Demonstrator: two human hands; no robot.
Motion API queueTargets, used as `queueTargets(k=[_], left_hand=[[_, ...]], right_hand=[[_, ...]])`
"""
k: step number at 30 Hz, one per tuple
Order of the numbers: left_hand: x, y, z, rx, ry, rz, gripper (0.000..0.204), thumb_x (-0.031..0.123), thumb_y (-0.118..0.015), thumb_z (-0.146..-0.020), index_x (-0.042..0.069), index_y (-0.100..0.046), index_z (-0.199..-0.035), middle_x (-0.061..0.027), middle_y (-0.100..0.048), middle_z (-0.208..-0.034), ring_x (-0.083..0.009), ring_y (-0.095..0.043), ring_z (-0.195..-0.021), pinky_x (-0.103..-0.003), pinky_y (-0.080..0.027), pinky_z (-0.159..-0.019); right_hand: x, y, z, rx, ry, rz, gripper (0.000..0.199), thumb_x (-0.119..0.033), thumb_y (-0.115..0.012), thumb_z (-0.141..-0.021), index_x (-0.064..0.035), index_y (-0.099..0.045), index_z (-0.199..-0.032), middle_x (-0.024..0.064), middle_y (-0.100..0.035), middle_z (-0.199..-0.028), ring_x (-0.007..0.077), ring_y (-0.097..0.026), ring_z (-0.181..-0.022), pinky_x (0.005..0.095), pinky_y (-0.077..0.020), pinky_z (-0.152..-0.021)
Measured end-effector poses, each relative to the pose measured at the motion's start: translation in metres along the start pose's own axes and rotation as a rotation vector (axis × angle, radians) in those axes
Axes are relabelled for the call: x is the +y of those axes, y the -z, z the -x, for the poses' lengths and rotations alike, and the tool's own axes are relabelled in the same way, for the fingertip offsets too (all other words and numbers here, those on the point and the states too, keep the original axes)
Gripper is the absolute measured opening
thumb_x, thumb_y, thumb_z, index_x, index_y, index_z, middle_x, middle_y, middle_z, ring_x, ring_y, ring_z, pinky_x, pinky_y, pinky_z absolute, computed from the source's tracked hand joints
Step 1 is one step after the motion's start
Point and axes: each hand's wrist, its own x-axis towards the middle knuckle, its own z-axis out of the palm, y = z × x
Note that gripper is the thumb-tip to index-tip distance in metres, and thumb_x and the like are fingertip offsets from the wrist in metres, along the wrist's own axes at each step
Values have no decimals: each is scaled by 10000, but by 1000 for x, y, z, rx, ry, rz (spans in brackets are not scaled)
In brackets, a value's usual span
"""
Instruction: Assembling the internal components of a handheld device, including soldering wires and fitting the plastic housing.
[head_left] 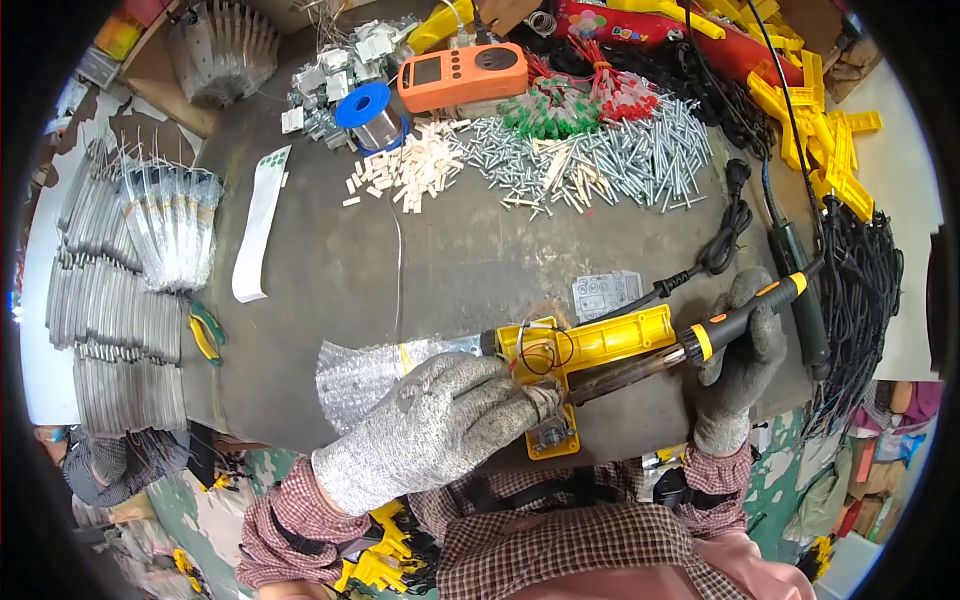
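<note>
Left hand [440, 420] grasps yellow plastic housing [590, 345] on dark worktop [450, 260]; right hand [740, 360] grip clenched around soldering iron [690, 345], tip at housing's wires.

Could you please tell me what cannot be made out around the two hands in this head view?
- Soldering iron tip: hidden behind the yellow plastic housing and left hand.
- Solder joint: covered by the left hand's fingers.
- Right hand palm: hidden by the iron's handle.
- Clear bag: contents too blurred.
</note>
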Motion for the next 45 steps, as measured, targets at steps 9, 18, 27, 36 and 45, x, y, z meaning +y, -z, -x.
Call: queueTargets(k=[9,18,27,36,45], left_hand=[[3,4,-2,-75,48,-8,444,81,-742,-678,70,-703,-1120,-86,-695,-908,-295,-677,-899,-426,-538,-761],[3,3,0,-30,24,-14,439,97,-727,-685,70,-708,-1123,-98,-700,-933,-319,-672,-907,-445,-531,-787],[1,-1,2,-8,16,0,464,115,-710,-696,69,-702,-1158,-114,-695,-949,-313,-665,-925,-441,-523,-794],[2,0,2,-8,11,-45,480,122,-705,-702,82,-702,-1181,-115,-695,-944,-309,-665,-912,-440,-525,-784],[0,0,3,21,-3,-48,440,121,-694,-728,74,-709,-1166,-127,-695,-932,-310,-666,-908,-443,-529,-772]], right_hand=[[-2,-6,0,75,-31,-59,323,-298,-605,-924,-15,-517,-1051,79,-579,-745,125,-522,-506,238,-416,-437],[-2,-3,0,14,-48,-78,357,-297,-637,-896,6,-508,-1033,95,-586,-731,135,-504,-434,240,-403,-381],[0,-16,1,247,22,39,343,-295,-652,-879,-18,-503,-1014,60,-558,-788,136,-557,-554,246,-463,-457],[-4,-1,3,-49,-30,-23,389,-297,-601,-933,20,-523,-1147,69,-549,-870,123,-563,-718,234,-482,-606],[-1,-7,-1,107,-21,-7,329,-267,-646,-879,-4,-492,-1001,81,-552,-742,149,-502,-441,262,-426,-387]])
